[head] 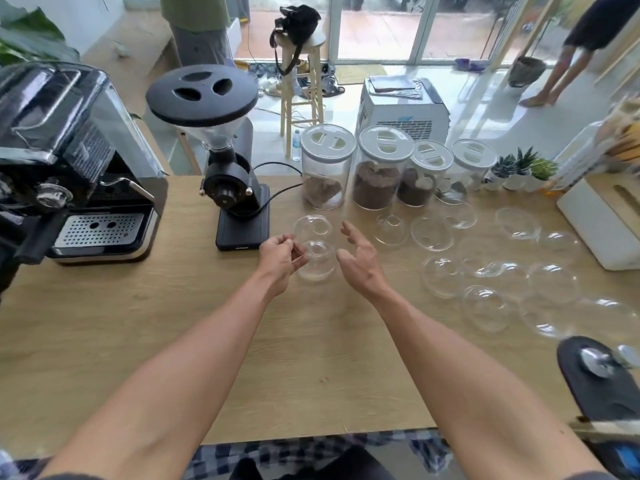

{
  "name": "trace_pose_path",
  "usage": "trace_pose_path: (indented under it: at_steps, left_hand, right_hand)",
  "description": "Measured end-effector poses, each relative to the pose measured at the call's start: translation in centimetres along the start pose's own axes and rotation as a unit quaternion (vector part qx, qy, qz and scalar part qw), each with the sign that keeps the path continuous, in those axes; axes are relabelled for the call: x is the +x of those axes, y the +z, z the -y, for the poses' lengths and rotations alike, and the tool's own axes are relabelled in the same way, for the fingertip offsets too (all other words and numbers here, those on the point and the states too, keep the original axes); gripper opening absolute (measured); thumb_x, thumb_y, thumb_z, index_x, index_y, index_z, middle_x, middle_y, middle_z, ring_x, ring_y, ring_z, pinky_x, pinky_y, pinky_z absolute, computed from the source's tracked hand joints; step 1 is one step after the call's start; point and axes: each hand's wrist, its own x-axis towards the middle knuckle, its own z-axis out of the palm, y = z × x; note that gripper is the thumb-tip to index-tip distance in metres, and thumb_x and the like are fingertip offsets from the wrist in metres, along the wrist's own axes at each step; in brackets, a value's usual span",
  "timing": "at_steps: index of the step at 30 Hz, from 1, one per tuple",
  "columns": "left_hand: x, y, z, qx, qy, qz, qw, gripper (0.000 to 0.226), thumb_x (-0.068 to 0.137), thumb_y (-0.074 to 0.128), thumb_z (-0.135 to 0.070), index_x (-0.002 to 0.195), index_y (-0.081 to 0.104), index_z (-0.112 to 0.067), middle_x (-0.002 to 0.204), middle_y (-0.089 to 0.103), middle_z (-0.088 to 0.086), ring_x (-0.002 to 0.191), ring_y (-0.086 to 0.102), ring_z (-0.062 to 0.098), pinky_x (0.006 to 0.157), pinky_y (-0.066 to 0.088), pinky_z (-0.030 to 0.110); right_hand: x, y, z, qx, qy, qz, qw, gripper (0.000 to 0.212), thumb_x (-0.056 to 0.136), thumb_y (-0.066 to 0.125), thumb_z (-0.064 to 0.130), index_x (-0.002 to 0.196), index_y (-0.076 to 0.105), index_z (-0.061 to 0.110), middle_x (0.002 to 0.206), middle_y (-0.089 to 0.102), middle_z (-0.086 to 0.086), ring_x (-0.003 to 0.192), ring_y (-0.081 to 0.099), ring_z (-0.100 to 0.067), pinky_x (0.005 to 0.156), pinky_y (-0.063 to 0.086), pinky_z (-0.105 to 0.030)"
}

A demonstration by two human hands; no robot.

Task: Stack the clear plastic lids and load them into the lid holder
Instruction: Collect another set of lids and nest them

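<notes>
clear dome lids [485, 271] | scattered loose on table right | small stack [317, 259] centre

A pale wooden counter [173, 323], matt and finely grained, is seen beneath clear, glossy plastic dome lids [485, 306] that catch the window light. A small stack of the same thin transparent plastic [317, 259] is pinched at its rim by the left hand [280, 258]. The espresso machine [69, 161] is finished in glossy black with polished metal trim and a perforated steel drip tray [98, 230]. The grinder [232, 188] is cased in matt black, topped by a clear hopper. Transparent jars [381, 174] are capped with smooth white plastic. Checked cloth [311, 452] is visible at the bottom edge.
</notes>
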Motion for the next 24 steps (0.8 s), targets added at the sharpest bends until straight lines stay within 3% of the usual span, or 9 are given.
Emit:
trace_pose_path:
  at_steps: [3, 6, 11, 14, 16, 18, 20, 24]
  left_hand:
    - [-0.1, 0.3, 0.3, 0.016, -0.012, -0.015, 1.000, 0.019, 0.107, 0.039, -0.001, 0.100, 0.053, -0.012, 0.081, 0.061, 0.011, 0.071, 0.061, 0.018, 0.058, 0.059, 0.028]
    - [0.4, 0.1, 1.0, 0.080, -0.011, -0.041, 0.996, 0.017, 0.103, 0.046, 0.000, 0.113, 0.053, -0.012, 0.090, 0.064, 0.011, 0.076, 0.062, 0.019, 0.069, 0.062, 0.036]
    - [1.5, -0.5, 2.2, 0.234, 0.025, -0.072, 0.969, 0.014, 0.090, 0.061, -0.007, 0.098, 0.061, -0.018, 0.091, 0.069, 0.005, 0.079, 0.065, 0.023, 0.080, 0.061, 0.046]
    - [2.7, -1.3, 3.3, 0.294, 0.026, -0.090, 0.951, 0.012, 0.084, 0.056, -0.018, 0.089, 0.064, -0.024, 0.095, 0.074, 0.005, 0.089, 0.070, 0.029, 0.087, 0.061, 0.050]
    - [2.7, -1.2, 3.3, 0.329, 0.033, -0.101, 0.938, 0.012, 0.086, 0.053, -0.017, 0.088, 0.062, -0.025, 0.106, 0.071, 0.003, 0.096, 0.068, 0.028, 0.091, 0.058, 0.044]
    - [1.7, -0.4, 2.5, 0.382, 0.078, -0.117, 0.914, 0.011, 0.097, 0.050, -0.015, 0.096, 0.059, -0.021, 0.115, 0.060, 0.000, 0.097, 0.059, 0.022, 0.087, 0.048, 0.035]
    - [1.0, 0.8, 1.5, 0.419, 0.160, -0.127, 0.885, 0.012, 0.102, 0.048, -0.020, 0.106, 0.060, -0.020, 0.113, 0.054, -0.001, 0.095, 0.054, 0.020, 0.081, 0.043, 0.034]
    - [0.7, 4.8, 0.5, 0.463, 0.286, -0.039, 0.838, 0.017, 0.099, 0.054, -0.029, 0.110, 0.064, -0.021, 0.111, 0.063, 0.002, 0.094, 0.062, 0.022, 0.082, 0.053, 0.040]
  right_hand:
    - [-0.2, -0.1, 0.5, 0.002, 0.001, 0.027, 1.000, 0.067, 0.090, 0.053, 0.010, 0.156, 0.048, 0.014, 0.153, 0.057, -0.007, 0.143, 0.050, -0.021, 0.116, 0.039, -0.029]
    - [-0.5, 0.5, -0.1, -0.002, 0.016, 0.036, 0.999, 0.063, 0.090, 0.050, 0.003, 0.152, 0.052, 0.015, 0.150, 0.060, -0.005, 0.137, 0.054, -0.021, 0.114, 0.042, -0.030]
    - [-0.4, 1.1, -0.9, -0.021, 0.055, 0.046, 0.997, 0.062, 0.091, 0.053, 0.008, 0.152, 0.052, 0.016, 0.152, 0.059, -0.005, 0.138, 0.054, -0.021, 0.120, 0.042, -0.039]
    - [-0.1, 1.5, -1.6, -0.041, 0.065, 0.064, 0.995, 0.070, 0.081, 0.052, 0.024, 0.151, 0.055, 0.026, 0.149, 0.062, 0.001, 0.134, 0.058, -0.018, 0.117, 0.045, -0.041]
    - [0.0, 1.5, -1.8, -0.033, 0.071, 0.062, 0.995, 0.070, 0.083, 0.053, 0.022, 0.152, 0.053, 0.023, 0.150, 0.060, 0.000, 0.136, 0.057, -0.020, 0.117, 0.044, -0.041]
    - [-0.1, 0.9, -1.8, -0.031, 0.082, 0.038, 0.995, 0.067, 0.089, 0.055, 0.017, 0.156, 0.048, 0.017, 0.154, 0.056, -0.005, 0.139, 0.054, -0.022, 0.119, 0.043, -0.041]
    - [-0.3, -0.1, -2.1, -0.041, 0.082, -0.010, 0.996, 0.062, 0.092, 0.055, 0.017, 0.154, 0.049, 0.015, 0.151, 0.057, -0.008, 0.136, 0.056, -0.023, 0.116, 0.045, -0.043]
    - [-1.2, -3.6, -3.5, -0.165, 0.072, -0.132, 0.975, 0.050, 0.092, 0.056, 0.017, 0.142, 0.056, 0.012, 0.139, 0.061, -0.010, 0.125, 0.057, -0.031, 0.104, 0.048, -0.043]
